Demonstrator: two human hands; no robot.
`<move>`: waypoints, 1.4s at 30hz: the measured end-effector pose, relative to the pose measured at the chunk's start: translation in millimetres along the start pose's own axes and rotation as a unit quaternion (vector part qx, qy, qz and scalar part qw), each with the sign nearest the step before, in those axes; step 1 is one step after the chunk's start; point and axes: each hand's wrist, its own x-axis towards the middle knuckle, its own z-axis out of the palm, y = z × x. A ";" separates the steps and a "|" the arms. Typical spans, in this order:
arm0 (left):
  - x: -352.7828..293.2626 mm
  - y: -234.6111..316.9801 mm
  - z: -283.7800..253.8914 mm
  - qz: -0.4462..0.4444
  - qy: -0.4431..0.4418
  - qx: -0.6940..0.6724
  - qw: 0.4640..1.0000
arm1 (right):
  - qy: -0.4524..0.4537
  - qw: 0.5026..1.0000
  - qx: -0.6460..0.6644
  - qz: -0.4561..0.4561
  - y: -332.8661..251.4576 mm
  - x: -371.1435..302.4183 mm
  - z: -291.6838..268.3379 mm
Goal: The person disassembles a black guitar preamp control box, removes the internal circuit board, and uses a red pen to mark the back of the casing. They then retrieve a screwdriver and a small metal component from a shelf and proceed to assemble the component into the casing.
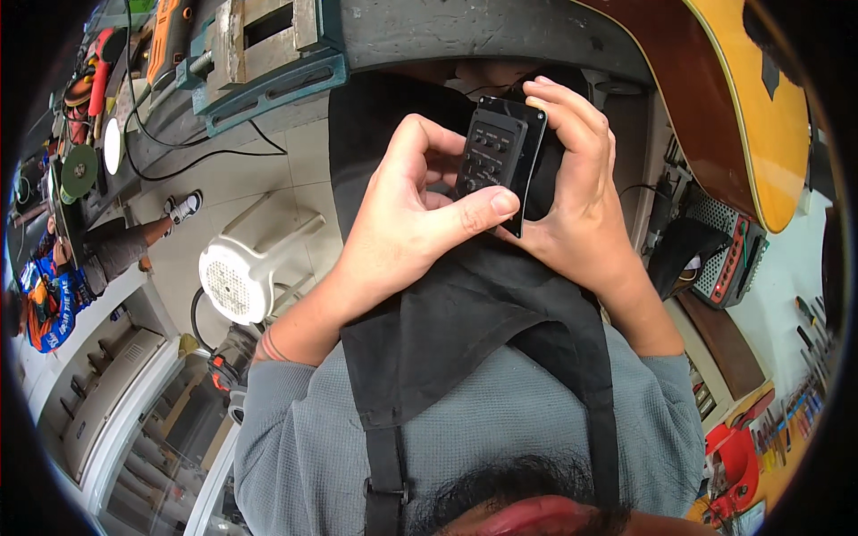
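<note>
Workshop surroundings fill the edges of the view, with a pale tiled floor point(241, 179) under everything. Nearest to the camera is the person's grey shirt point(500, 429), and over it hangs a black apron point(465, 330) with its straps. Just above the apron both hands meet around a small black control panel point(499, 161) with little knobs on its face. The left hand point(407, 219) is curled, its thumb pressing on the lower edge of the panel and the index finger bent over the top left. The right hand point(576, 192) wraps the panel from the right side, the fingers closed over its top edge. So the panel is held between the two hands, tilted, in front of the apron.

Farther to the left a white plastic stool point(246, 272) lies on its side on the floor. Beyond the hands stands a grey workbench point(465, 36) with a blue-green vise point(268, 54). At the upper right is the yellow body of a guitar point(760, 116), and below it a small amplifier point(728, 259). Another person point(107, 250) sits far at the left.
</note>
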 end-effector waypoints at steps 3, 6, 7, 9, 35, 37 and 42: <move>3.2 -9.4 -2.3 0.017 0.021 0.014 1.000 | 0.003 0.999 -0.036 0.017 -6.2 -1.4 5.2; 5.0 -20.5 -3.4 0.046 0.031 0.008 0.998 | 0.002 0.999 -0.023 0.022 -4.7 -4.0 12.4; 4.7 -22.3 -2.0 0.052 0.032 -0.001 0.998 | 0.002 0.999 -0.018 0.026 -4.1 -5.3 14.8; 4.8 -22.8 -2.2 0.053 0.033 -0.024 0.998 | 0.002 1.000 -0.006 0.030 -3.3 -6.4 18.5; 7.8 -31.1 2.4 0.134 0.107 0.028 0.985 | -0.114 0.936 0.278 0.185 -5.4 -11.3 22.9; 7.0 -35.4 -4.9 0.125 0.124 0.163 0.971 | -0.106 0.924 0.313 0.192 0.0 -14.5 28.4; 2.7 -38.2 -8.7 0.201 0.144 0.315 0.916 | -0.133 0.879 0.396 0.231 3.3 -14.1 26.9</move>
